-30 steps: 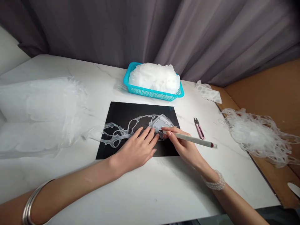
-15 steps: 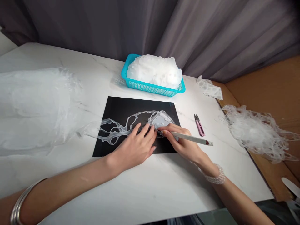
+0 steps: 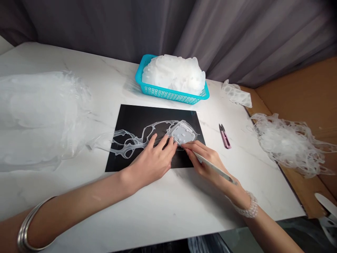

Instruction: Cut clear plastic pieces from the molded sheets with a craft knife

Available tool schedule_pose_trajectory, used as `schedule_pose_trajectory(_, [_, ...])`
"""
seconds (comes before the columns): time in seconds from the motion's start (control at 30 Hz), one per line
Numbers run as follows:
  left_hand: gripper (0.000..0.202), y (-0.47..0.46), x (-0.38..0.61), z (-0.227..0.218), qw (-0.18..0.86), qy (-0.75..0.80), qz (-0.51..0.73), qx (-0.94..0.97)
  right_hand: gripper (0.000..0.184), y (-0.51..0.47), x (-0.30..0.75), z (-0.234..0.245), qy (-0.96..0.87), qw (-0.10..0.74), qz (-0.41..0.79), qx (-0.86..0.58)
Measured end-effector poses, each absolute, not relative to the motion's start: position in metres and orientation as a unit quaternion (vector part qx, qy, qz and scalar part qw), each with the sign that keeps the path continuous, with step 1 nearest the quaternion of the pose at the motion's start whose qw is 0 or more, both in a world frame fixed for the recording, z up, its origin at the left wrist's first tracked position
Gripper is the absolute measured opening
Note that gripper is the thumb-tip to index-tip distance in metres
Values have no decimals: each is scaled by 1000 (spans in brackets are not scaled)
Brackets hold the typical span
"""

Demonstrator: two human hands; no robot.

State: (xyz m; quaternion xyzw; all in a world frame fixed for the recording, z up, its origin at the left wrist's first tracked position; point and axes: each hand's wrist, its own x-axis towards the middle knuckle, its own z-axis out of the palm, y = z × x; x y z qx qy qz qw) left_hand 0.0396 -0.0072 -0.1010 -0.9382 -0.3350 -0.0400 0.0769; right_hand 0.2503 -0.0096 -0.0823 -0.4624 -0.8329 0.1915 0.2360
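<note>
A translucent silicone-like sheet [image 3: 183, 135], with a squarish studded panel and looping thin strips, lies on a black mat [image 3: 137, 114]. My left hand [image 3: 154, 160] rests on it with fingers spread, the fingertips at the panel's lower left edge. Held like a pen in my right hand [image 3: 207, 158] is a slim, flat, grey-white tool [image 3: 217, 169]. Its working tip is hidden by my fingers, so I cannot tell its exact kind. The fingers pinch it at the panel's lower edge. On the left, the strips run off the mat toward a pile of similar translucent sheets [image 3: 39, 119].
A turquoise basket [image 3: 168, 94], heaped with whitish translucent pieces [image 3: 173, 72], stands behind the mat. Pink-handled thread snips [image 3: 225, 137] lie on the right. Further right are a perforated scrap [image 3: 237, 95] and a tangled heap of strips [image 3: 289, 144] over a cardboard box [image 3: 302, 95].
The tool has swung so its rear end points lower, toward my right wrist. My right hand has shifted slightly off the panel, uncovering more of it. My left hand stays nearly in place.
</note>
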Motion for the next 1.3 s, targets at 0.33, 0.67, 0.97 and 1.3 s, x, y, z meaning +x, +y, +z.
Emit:
schedule_pose_trajectory(0.33, [51, -6, 43, -99, 63, -345, -39, -936, 26, -6, 249, -85, -838, 249, 168, -456])
schedule_pose_trajectory(0.67, [43, -6, 44, -102, 48, -363, -68, -928, 32, -6, 241, -91, -902, 175, 24, -395])
schedule_pose_trajectory(0.97, [44, -1, 46, -107, -7, -388, -119, -914, 39, -2, 244, -77, -901, 136, 79, -404])
schedule_pose_trajectory(1.3, [41, -4, 50, -106, -14, -395, -134, -909, 38, 3, 247, -86, -898, 165, 93, -397])
